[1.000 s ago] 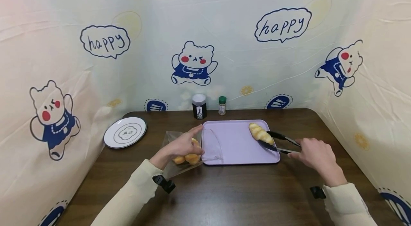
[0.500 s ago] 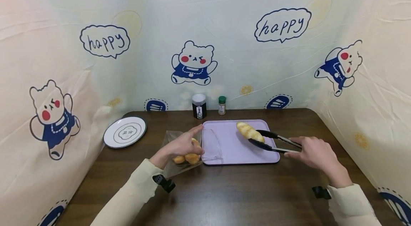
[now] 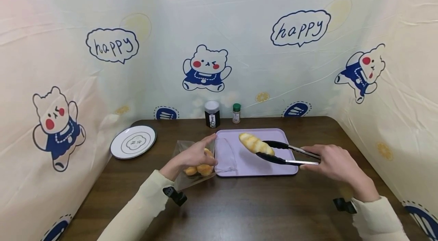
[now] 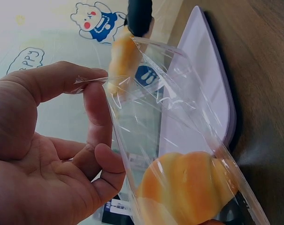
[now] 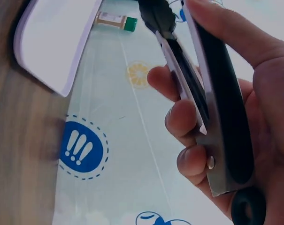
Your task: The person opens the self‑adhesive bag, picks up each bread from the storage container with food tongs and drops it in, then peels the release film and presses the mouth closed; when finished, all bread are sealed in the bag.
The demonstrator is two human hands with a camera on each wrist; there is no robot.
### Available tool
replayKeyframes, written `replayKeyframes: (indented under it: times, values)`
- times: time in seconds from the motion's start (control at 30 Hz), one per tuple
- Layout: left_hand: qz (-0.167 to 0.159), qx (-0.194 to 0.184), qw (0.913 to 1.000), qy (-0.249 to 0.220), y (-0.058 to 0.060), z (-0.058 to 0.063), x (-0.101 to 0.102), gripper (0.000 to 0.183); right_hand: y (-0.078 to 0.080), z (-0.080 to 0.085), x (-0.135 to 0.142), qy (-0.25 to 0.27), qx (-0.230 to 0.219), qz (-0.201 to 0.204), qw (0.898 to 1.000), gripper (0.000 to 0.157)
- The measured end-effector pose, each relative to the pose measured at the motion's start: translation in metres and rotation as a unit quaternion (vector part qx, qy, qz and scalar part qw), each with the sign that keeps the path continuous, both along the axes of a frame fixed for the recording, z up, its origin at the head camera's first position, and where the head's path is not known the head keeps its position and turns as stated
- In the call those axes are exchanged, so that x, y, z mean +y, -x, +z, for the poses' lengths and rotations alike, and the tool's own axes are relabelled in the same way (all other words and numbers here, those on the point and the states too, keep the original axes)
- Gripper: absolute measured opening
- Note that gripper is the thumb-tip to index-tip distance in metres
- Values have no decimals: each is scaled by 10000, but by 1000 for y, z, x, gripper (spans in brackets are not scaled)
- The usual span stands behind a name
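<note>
My left hand (image 3: 193, 154) pinches the edge of a clear plastic bag (image 4: 179, 108) between thumb and index finger, the other fingers bent beside it. Golden bread rolls (image 4: 179, 187) lie inside the bag, partly hidden by that hand in the head view. The bag's mouth faces right and overlaps the left part of the purple tray (image 3: 260, 168). In my right hand (image 3: 337, 165) are metal tongs (image 5: 228, 112) with black grips and black tips. Between the tips is a long, pale-striped bread (image 3: 254, 144), held over the tray and pointing toward the bag.
A white plate (image 3: 118, 146) with a dark rim sits at the table's left edge. At the back stand a dark jar (image 3: 212, 114) with a whitish lid and a small green-capped bottle (image 3: 236, 113). Printed cloth (image 3: 253, 62) encloses the dark wooden table (image 3: 239, 206).
The tongs and the striped bread have moved left across the tray, closer to the bag's mouth. My left hand and the bag have stayed in place.
</note>
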State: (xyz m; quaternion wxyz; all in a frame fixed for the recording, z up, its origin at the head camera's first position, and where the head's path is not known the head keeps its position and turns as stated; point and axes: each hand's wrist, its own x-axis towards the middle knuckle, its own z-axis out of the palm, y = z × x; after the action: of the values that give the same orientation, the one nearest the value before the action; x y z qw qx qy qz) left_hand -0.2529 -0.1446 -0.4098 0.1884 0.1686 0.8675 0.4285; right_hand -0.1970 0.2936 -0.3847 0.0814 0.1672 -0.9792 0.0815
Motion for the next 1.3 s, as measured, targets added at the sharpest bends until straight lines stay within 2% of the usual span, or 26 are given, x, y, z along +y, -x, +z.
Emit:
replayKeyframes:
  times: [0.33,0.57,0.9,1.0,1.13,1.3]
  values:
    - [-18,4,10000,-52,1,-1,0,96,-1,5,-7,220,-133,705,9972,61]
    - [-56,18,10000,-33,1,-1,0,95,4,9,-18,62,-99,1062,9943,60]
    - [-197,-5,9998,-63,2,-2,-2,94,16,15,-44,-320,-77,1277,9913,56]
    - [-277,-150,9994,-138,2,-2,-4,95,18,16,-52,-391,-41,1303,9907,56]
    - [-393,-350,9982,-276,2,-2,-4,96,19,18,-62,-414,-18,1287,9908,56]
    - [-479,-296,9980,-303,2,-2,-3,97,18,20,-74,-483,-13,1319,9901,55]
